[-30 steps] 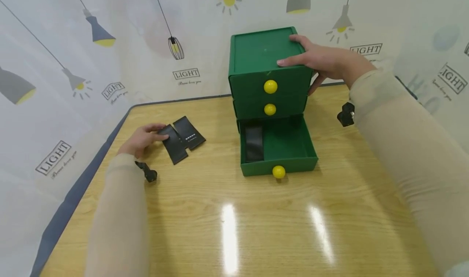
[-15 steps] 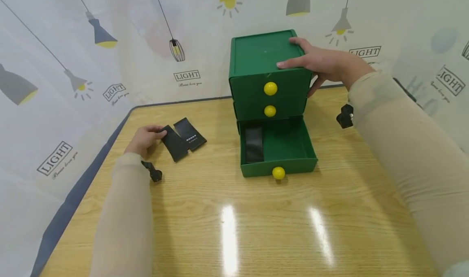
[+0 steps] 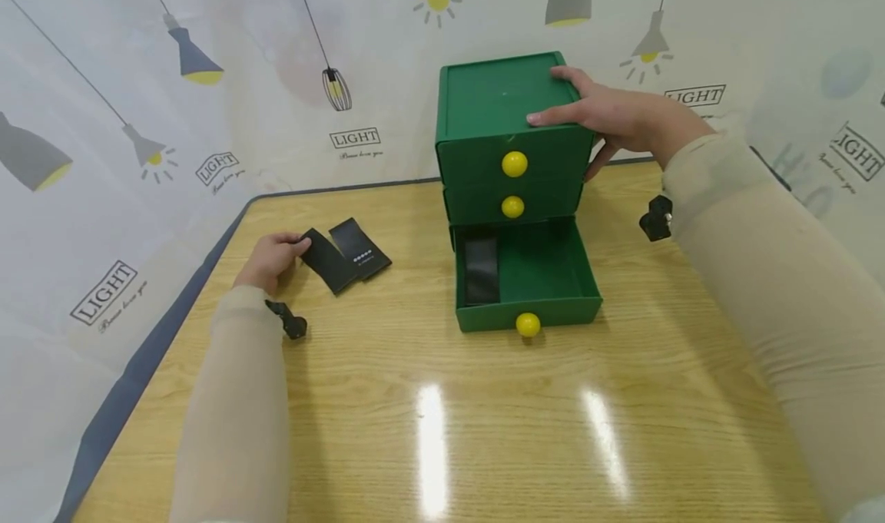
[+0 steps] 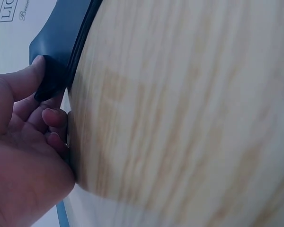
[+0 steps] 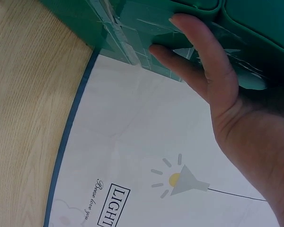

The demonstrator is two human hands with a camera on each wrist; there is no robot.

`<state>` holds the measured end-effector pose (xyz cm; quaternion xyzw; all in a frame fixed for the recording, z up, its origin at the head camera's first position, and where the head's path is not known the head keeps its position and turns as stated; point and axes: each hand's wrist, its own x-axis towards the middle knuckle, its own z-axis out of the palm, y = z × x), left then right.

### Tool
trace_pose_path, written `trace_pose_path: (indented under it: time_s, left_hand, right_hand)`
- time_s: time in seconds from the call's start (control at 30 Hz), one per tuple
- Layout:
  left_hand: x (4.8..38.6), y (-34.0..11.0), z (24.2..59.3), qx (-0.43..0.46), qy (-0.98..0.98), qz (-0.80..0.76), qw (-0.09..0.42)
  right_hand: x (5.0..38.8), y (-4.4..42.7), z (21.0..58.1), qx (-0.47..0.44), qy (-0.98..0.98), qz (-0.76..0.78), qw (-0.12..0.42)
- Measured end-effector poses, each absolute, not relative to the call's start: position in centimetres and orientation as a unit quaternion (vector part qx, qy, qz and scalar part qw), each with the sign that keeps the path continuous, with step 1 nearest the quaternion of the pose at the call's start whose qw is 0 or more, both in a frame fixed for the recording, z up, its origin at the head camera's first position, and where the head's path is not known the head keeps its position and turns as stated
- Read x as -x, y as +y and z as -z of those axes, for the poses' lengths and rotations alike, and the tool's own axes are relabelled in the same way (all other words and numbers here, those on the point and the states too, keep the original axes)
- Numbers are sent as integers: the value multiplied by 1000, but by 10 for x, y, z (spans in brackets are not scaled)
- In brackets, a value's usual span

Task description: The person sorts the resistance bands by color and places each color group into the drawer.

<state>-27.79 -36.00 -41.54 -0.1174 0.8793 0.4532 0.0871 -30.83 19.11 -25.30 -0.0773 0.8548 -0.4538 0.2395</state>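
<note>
At the table's left my left hand pinches the near end of a flat black packet. In the left wrist view the thumb lies over the packet, with the fingers bent beneath. A second black packet, marked with white dots, lies against its right side. My right hand rests spread on a green drawer cabinet, thumb and a finger on top, others along the right side. Nearly straight fingers touch that side in the right wrist view. The bottom drawer is pulled out, with a black strip-like packet in its left part.
Two upper drawers with yellow knobs are closed. A yellow knob sits on the bottom drawer's front. The wooden table meets a lamp-printed backdrop behind and at the left.
The left hand has shifted slightly right and raised the near packet's end, so the packet now tilts and overlaps the dotted one. The right hand stays on the cabinet.
</note>
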Motion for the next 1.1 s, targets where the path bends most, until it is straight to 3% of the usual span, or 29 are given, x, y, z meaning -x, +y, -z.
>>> trace_pose_path:
  time_s: [0.3, 0.6, 0.83, 1.1]
  left_hand:
    - [267, -357, 404, 115, 848, -510, 84]
    - [265, -361, 382, 84, 827, -542, 122]
    - [266, -347, 350, 2, 889, -453, 65]
    - [252, -306, 305, -35, 908, -417, -12]
  right_hand:
    - [309, 192, 253, 76, 862, 445, 230]
    - [309, 190, 253, 79, 859, 449, 233]
    - [308, 186, 251, 79, 863, 443, 228]
    - [307, 190, 253, 72, 865, 441, 230]
